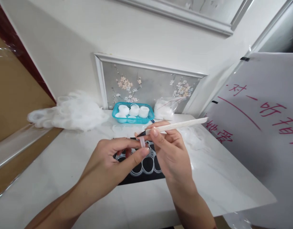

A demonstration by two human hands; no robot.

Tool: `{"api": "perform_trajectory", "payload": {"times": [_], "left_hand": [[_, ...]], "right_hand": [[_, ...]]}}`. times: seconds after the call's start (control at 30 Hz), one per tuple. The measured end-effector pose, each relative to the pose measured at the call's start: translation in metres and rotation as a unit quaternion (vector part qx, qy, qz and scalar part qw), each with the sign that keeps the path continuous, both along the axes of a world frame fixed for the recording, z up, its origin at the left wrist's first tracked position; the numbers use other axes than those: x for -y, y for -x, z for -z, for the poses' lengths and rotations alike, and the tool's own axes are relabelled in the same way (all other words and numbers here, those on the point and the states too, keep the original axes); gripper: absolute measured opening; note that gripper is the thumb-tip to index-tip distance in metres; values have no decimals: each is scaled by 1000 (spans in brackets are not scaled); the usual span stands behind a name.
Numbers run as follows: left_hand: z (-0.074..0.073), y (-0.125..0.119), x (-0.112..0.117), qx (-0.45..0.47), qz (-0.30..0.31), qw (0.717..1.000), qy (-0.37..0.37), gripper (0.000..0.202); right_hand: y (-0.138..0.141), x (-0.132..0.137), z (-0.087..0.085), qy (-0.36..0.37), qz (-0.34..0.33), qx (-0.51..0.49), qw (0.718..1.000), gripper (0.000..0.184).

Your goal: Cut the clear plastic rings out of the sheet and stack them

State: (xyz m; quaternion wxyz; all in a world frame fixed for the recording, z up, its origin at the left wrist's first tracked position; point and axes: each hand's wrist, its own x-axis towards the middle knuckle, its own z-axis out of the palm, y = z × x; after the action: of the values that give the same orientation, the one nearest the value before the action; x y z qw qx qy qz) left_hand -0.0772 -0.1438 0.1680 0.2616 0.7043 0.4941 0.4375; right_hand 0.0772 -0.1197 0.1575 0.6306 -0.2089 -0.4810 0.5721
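My left hand (113,156) pinches a small translucent white band (142,142) between thumb and forefinger. It looks like a curved strip or ring; its far side is hidden. Gripped in my right hand (172,151) is a slim white stick-like tool (182,124) with a dark tip. The dark tip points left and lies close to the band; I cannot tell whether it touches it. Below both hands lies a black sheet (141,180) with several white oval rings (147,163) on it, partly covered by my fingers.
Behind my hands stands a blue basket (134,120) holding several white rolls (144,111). A clear bag of white material (165,109) leans to its right. White translucent rings (72,111) are heaped at the left. A whiteboard with red writing (256,127) stands right of the white table (53,171).
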Motion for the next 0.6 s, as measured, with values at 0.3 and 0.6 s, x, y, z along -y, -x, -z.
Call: {"api": "perform_trajectory", "payload": {"times": [0.3,0.6], "left_hand": [[-1,2,3,38,30,998,31,18],[-7,4,2,81,76,988,105,14]], "right_hand": [[0,1,1,0,19,-11,1000,4],[-1,-1,-2,-5,55,-11,998,6]]}}
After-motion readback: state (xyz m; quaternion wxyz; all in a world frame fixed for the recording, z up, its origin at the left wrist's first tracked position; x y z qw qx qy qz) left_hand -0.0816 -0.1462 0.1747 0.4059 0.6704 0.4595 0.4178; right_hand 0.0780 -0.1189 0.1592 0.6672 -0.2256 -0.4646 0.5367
